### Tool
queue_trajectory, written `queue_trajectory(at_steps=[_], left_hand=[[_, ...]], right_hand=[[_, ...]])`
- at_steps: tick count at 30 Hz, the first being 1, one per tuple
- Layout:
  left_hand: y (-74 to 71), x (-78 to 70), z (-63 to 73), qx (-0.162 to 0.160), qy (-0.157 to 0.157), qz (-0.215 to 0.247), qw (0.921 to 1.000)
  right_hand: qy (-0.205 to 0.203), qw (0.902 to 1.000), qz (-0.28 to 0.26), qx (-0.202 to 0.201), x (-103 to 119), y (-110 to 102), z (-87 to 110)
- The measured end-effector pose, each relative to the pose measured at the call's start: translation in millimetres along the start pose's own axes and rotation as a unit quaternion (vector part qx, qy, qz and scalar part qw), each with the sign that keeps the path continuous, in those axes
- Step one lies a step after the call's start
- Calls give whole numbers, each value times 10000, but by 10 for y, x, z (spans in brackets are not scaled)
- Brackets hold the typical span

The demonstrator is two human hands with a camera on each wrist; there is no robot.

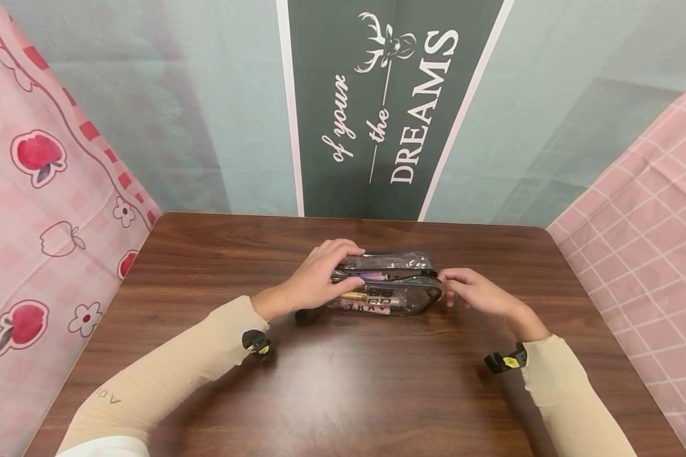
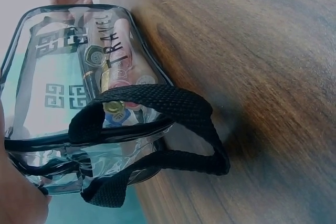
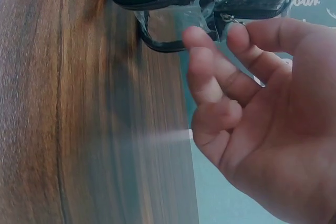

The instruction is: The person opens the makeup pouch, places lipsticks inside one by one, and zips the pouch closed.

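A clear plastic toiletry bag point(image 1: 403, 303) with black piping and "TRAVEL" lettering sits on the wooden table. Tubes and other small cosmetics point(image 2: 118, 51) show through its wall. At its left end my left hand point(image 1: 326, 276) grips the top, fingers at the back and thumb along the front. A black webbing handle point(image 2: 194, 103) sticks out from that same end. My right hand point(image 1: 480, 292) is at the opposite end, where thumb and index finger pinch the small metal zipper pull point(image 3: 227, 18). Its other fingers curl loosely below.
The brown wooden table point(image 1: 343, 393) stretches toward me, its far edge meeting a hanging curtain point(image 1: 234, 127) with printed words. Pink patterned cloths hang at left and right. Both wrists wear black camera straps point(image 1: 256, 343).
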State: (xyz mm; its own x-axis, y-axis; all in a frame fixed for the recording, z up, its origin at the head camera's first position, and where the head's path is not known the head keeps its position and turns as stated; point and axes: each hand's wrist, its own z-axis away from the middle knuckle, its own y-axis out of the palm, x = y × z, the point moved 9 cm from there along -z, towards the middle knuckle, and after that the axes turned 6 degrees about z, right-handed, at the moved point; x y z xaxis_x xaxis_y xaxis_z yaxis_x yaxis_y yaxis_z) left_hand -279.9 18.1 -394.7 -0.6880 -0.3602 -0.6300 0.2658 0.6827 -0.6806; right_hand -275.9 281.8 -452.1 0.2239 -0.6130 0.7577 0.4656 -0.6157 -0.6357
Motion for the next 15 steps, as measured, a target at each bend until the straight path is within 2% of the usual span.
queue_trajectory(at_steps=[5, 15], left_hand=[[11, 5, -5, 24, 10, -1, 10000], [11, 21, 0, 95, -35, -29, 9999]], right_hand=[[-44, 9995, 31, -298, 34, -39, 4], [-265, 9985, -35, -482, 137, -107, 40]])
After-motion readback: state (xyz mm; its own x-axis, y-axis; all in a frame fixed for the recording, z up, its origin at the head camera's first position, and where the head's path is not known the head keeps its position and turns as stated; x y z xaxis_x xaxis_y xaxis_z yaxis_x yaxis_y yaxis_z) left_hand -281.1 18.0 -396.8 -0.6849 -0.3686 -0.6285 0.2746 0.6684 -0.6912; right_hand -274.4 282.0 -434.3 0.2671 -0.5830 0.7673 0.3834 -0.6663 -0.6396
